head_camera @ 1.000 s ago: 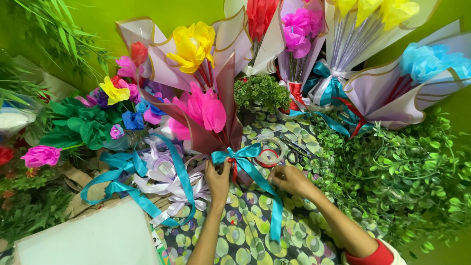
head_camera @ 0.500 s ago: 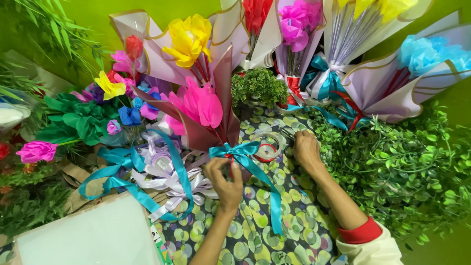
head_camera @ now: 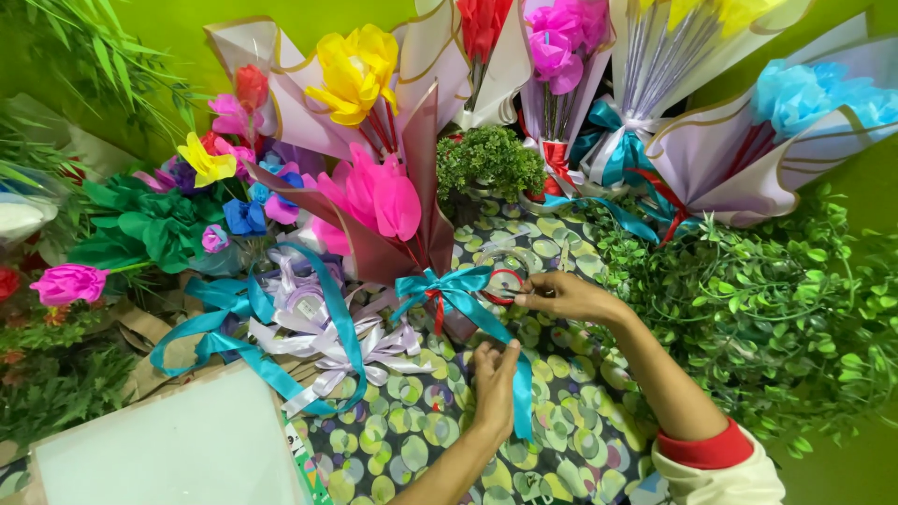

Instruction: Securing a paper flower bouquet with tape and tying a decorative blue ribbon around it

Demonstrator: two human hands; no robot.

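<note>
A bouquet of pink paper flowers (head_camera: 374, 201) in a maroon wrap lies on a cloth with green dots (head_camera: 412, 440). A teal ribbon bow (head_camera: 458, 285) is tied round its stem. My left hand (head_camera: 494, 385) pinches the long tail of the teal ribbon (head_camera: 521, 397) below the bow. To the right of the bow, my right hand (head_camera: 566, 296) pinches with its fingertips at the edge of a clear tape roll with a red core (head_camera: 503, 279).
Several wrapped paper bouquets lean against the green wall (head_camera: 187, 19) behind. A small potted green plant (head_camera: 486, 164) stands behind the tape. Leafy greenery (head_camera: 767, 299) fills the right side. Loose teal and lilac ribbons (head_camera: 309, 327) and a white sheet (head_camera: 178, 449) lie at left.
My left hand slid right and down along the teal ribbon tail. My right hand went up past the bow and now sits at the tape roll.
</note>
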